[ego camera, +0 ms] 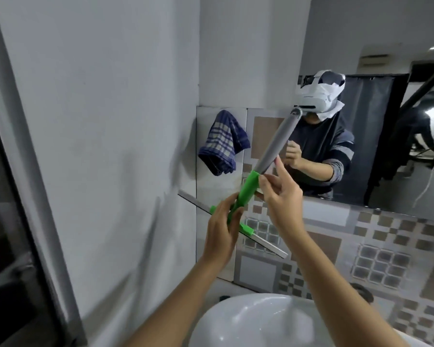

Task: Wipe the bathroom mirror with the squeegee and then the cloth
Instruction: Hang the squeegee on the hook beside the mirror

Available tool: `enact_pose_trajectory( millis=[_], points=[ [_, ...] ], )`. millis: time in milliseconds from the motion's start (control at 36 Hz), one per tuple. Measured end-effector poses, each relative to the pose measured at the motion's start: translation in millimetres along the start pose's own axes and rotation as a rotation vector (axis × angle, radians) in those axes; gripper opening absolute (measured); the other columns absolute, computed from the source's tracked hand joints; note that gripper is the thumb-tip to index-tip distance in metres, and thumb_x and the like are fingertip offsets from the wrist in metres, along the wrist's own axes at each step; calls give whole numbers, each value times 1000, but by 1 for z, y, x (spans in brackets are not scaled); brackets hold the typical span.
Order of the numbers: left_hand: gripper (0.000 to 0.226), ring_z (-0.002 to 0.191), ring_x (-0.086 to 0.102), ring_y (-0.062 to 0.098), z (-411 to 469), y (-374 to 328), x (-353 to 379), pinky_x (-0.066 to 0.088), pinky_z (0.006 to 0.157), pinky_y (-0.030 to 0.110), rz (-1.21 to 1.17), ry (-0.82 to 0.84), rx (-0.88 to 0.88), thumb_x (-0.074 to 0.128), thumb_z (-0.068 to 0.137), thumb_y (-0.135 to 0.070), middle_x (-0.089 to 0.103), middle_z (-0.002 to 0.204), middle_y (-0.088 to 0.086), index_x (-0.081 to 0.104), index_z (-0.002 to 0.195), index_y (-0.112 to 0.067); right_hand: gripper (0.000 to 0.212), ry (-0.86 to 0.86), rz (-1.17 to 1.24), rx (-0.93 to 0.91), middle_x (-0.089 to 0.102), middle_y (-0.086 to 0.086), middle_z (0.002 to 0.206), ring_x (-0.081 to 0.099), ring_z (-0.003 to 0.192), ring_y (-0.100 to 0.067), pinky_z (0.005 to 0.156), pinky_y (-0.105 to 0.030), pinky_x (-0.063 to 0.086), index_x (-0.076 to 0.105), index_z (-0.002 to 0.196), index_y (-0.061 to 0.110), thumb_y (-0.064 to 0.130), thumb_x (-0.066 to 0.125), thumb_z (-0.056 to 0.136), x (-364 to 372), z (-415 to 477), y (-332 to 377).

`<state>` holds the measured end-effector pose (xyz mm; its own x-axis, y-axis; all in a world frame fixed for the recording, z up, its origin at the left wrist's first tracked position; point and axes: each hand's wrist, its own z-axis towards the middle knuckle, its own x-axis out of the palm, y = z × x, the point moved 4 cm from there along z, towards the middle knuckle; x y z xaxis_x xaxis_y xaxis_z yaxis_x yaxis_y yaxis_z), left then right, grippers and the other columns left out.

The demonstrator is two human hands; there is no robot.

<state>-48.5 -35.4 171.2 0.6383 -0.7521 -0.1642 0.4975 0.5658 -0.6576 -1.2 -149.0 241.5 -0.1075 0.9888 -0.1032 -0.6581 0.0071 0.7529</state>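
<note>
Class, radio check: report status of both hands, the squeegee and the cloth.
Left hand gripping squeegee near its blade. Right hand pinching the green handle. Blade off the mirror. Cloth hanging on wall, untouched. Nothing in the way.

Squeegee (248, 186) held between both hands above the sink (248, 319), left hand (222, 230) nearer its blade, right hand (278, 196) on the handle, cloth (223, 142) hanging far left, mirror (386, 121) far right
</note>
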Motion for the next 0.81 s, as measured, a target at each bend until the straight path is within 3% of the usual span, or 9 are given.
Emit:
enact_pose_trajectory(
  millis=[83,194,278,361,417,500,583,667,806],
  points=[
    [33,100,56,12,-7,31,-6,51,85,30,21,43,-72,48,93,-28,60,107,-9,49,126,-24,68,64,11,53,69,-1,95,69,89,-16,80,-37,58,26,144,20,10,61,86,19,-5,-19],
    [34,93,57,1,-17,67,-12,50,77,18,-11,111,-154,51,92,-28,64,105,-1,46,125,-34,68,103,25,150,68,-6,104,67,94,-16,86,-43,56,29,142,21,8,63,85,43,-12,-52],
    [36,94,58,1,-24,84,-9,51,77,18,-46,173,-189,51,92,-27,63,105,-4,44,125,-38,66,53,55,213,69,-5,97,68,89,-15,81,-38,58,32,142,17,5,62,85,49,-17,-74],
    [39,96,60,10,-30,102,1,54,81,32,-24,218,-204,50,93,-29,65,109,0,46,132,-32,64,3,128,301,69,-9,99,67,84,-11,71,-25,59,32,142,13,2,60,86,46,-23,-95],
    [41,96,61,12,-39,115,8,54,82,38,-40,250,-250,51,92,-30,65,110,2,46,133,-30,64,18,102,328,69,-9,100,67,84,-11,70,-22,59,32,141,13,1,61,85,45,-28,-108],
    [40,98,59,4,-54,128,15,53,84,28,-86,278,-301,50,91,-31,64,114,1,42,129,-40,63,70,18,344,68,-6,99,66,84,-9,76,-27,58,35,140,15,1,62,84,48,-35,-123],
    [41,96,59,-1,-67,139,19,50,77,16,-134,280,-328,51,92,-27,65,109,-2,41,131,-36,61,97,-7,372,67,-1,96,67,86,-11,79,-28,57,39,137,18,1,61,84,52,-43,-136],
    [39,88,61,0,-77,150,20,51,71,17,-158,273,-361,52,90,-29,65,96,-10,42,125,-43,60,127,-54,387,66,0,95,67,90,-14,81,-32,58,40,138,15,1,61,84,56,-52,-148],
    [39,86,63,3,-91,170,23,54,73,20,-141,302,-380,50,84,-49,66,92,-11,39,120,-59,65,148,-50,471,67,-7,104,66,97,-20,89,-45,54,35,140,13,-1,62,83,63,-63,-168]
  ],
)
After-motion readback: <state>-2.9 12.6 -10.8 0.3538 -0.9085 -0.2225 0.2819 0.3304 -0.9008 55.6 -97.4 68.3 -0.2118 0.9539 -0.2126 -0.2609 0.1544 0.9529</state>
